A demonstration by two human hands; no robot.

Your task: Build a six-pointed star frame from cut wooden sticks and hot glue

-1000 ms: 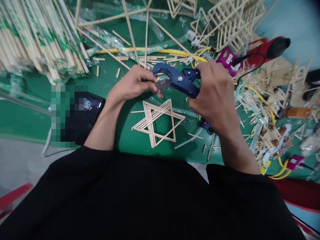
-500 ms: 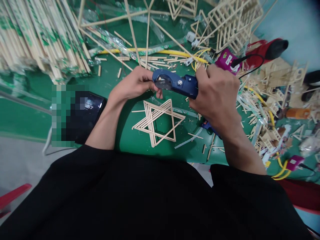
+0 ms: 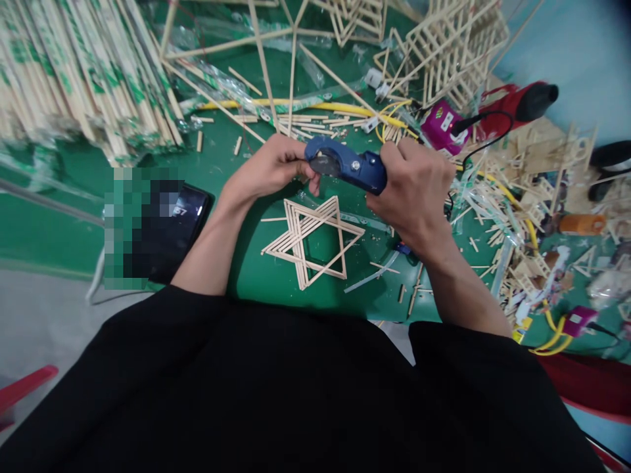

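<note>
My right hand (image 3: 411, 190) is closed around the handles of a blue pipe cutter (image 3: 352, 164), held level above the table. The cutter's curved jaw and blade reach my left hand (image 3: 280, 167). The left thumb and fingers are pinched together at that jaw, where a small pale end of what looks like a wooden stick shows; the fingers hide the rest. Below the hands, a six-pointed star of layered wooden sticks (image 3: 315, 243) lies flat on the green table (image 3: 256, 282). Neither hand touches the star.
Bundles of wrapped chopsticks (image 3: 73, 79) fill the far left, with a dark phone-like device (image 3: 182, 217) nearer me. Stick frames (image 3: 453, 52), a yellow cable (image 3: 345, 107), a purple power adapter (image 3: 445, 126) and a red-and-black tool (image 3: 517, 108) lie behind. Stick scraps (image 3: 532, 269) clutter the right.
My right hand has moved slightly left, towards the cutter's jaw. My left hand and the cutter's head have barely moved. The star lies in the same place.
</note>
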